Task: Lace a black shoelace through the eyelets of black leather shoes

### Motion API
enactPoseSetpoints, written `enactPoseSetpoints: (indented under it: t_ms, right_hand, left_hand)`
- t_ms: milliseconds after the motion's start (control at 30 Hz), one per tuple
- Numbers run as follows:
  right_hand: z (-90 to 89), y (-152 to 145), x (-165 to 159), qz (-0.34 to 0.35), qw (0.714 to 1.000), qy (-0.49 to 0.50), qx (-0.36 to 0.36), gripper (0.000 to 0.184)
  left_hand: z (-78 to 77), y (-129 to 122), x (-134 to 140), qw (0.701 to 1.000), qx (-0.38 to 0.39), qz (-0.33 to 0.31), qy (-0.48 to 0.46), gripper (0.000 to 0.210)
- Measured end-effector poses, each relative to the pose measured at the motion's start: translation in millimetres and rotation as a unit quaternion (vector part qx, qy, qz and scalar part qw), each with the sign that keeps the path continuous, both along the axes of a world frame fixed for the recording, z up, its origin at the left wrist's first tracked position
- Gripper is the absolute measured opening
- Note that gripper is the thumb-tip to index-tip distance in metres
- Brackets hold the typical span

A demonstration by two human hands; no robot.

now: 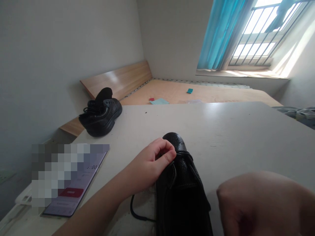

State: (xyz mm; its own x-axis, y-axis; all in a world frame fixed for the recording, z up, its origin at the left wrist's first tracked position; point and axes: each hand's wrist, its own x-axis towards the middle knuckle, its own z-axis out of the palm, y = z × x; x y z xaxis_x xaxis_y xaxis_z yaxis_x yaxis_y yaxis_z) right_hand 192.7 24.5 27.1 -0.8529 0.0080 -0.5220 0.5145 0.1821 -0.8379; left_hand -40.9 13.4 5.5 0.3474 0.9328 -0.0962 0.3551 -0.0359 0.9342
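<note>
A black leather shoe (185, 183) lies on the table in front of me, toe pointing away and its opening toward me. My left hand (159, 157) is at its left side near the toe, thumb and forefinger pinched on the black shoelace (183, 153) by the front eyelets. One loose lace end curls on the table left of the shoe, below my left wrist. To the right of the shoe, apart from it, my right hand (258, 200) is raised close to the camera with fingers curled closed. Whatever those fingers hold is hidden.
A second black shoe (100, 113) rests at the table's far left edge. A phone (76, 186) with a lit screen lies at the left, partly pixelated. Beyond the white table (236, 141) is a wooden surface (169, 87) bearing a few small coloured items.
</note>
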Motion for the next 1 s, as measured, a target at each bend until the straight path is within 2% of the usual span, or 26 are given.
enactPoseSetpoints:
  t_ms: [67,167,233,300,367,467,600,700,800,933,1000]
  right_hand:
    - [-2.8,2.5,-5.2,-0.051,0.999,-0.009,-0.006,0.066]
    - [-16.5,8.6,-4.0,-0.126,0.991,0.042,0.019,0.066]
    - [-24.8,12.6,-1.2,-0.186,0.980,0.060,0.031,0.064]
    - [-29.1,15.8,0.3,-0.254,0.963,0.089,0.032,0.059]
    - [-29.4,18.2,0.0,-0.298,0.945,0.132,0.027,0.054]
    - [-26.1,20.6,-3.0,-0.337,0.921,0.190,0.045,0.055]
    - [-24.8,20.2,-9.3,-0.423,0.874,0.211,0.113,0.047]
    - [-28.6,17.4,-13.9,-0.437,0.869,0.209,0.101,0.034]
    - [-33.0,16.7,-16.4,-0.433,0.874,0.212,0.059,0.034]
    - [-35.1,20.4,-16.2,-0.415,0.884,0.209,0.050,0.033]
    - [-35.2,21.3,-15.5,-0.403,0.889,0.210,0.053,0.033]
  left_hand:
    - [-2.3,0.1,0.4,1.000,-0.012,0.013,-0.017,0.030]
    - [-3.1,0.2,0.8,0.999,0.009,0.035,-0.025,0.042]
    - [-0.9,0.1,0.8,0.998,0.020,0.043,-0.043,0.045]
    - [3.1,-0.4,0.2,0.994,-0.003,0.047,-0.101,0.044]
    - [8.0,-1.5,-1.4,0.977,-0.041,0.046,-0.204,0.041]
    - [14.4,-3.7,-5.3,0.933,-0.059,0.030,-0.353,0.036]
    - [17.0,-6.5,-10.4,0.897,-0.030,0.002,-0.441,0.027]
    - [16.9,-7.6,-12.0,0.884,-0.001,-0.003,-0.467,0.024]
    - [19.3,-7.1,-12.6,0.876,0.023,0.007,-0.481,0.021]
    - [25.8,-4.2,-13.5,0.865,0.055,0.065,-0.495,0.009]
    - [27.3,-3.2,-14.0,0.868,0.087,0.112,-0.477,0.010]
